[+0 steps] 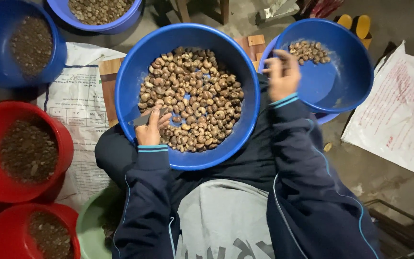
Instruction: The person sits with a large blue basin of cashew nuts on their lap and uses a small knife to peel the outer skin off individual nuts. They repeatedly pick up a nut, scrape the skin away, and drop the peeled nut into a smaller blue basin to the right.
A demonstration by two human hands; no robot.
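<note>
Concrete floor (389, 163) lay under ringed bowls. My left hand (150, 130), grip closed on a small knife (145, 118), rested in the big blue basin (130, 76) of nuts (192, 96) at frame centre. My right hand (281, 73), blurred, grip unclear, hung over the smaller blue bowl (346, 72) at upper right. Sorting stage, I judged; picking another nut looked next.

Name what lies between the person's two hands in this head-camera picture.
In the head view, brown nuts in the big blue basin lie between left hand and right hand.

Dim grey concrete floor (389, 19)
</note>
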